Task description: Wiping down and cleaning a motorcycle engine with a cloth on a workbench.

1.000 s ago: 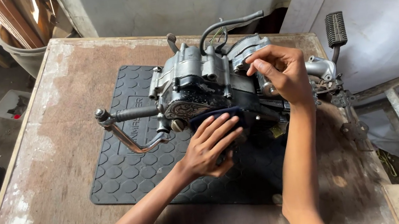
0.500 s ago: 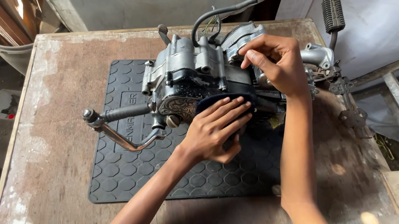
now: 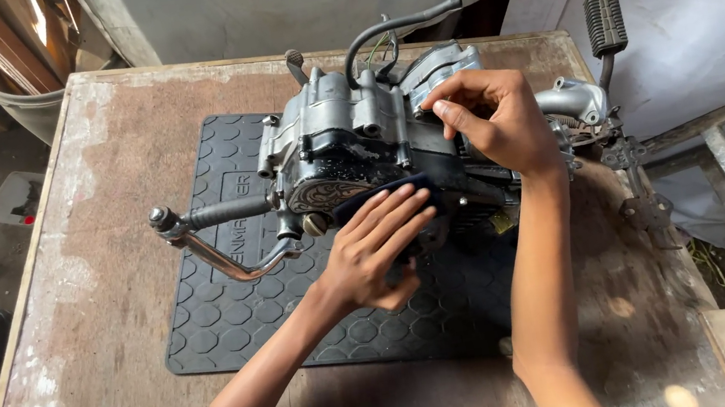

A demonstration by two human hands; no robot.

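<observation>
Pressing a dark blue cloth flat under your left hand, fingers extended, against the motorcycle engine at frame centre on the black rubber mat. Your right hand grips the engine's top, fingers curled. Kick lever sticks out left over the wooden table.

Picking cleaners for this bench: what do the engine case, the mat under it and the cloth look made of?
Engine case: looks like cast metal, probably aluminium, dull grey with grime. Mat: likely black rubber, matte, with a moulded hexagon pattern. Cloth under the left hand: dark blue fabric, soft-looking; fibre unclear. Right hand rests on the case top.
</observation>
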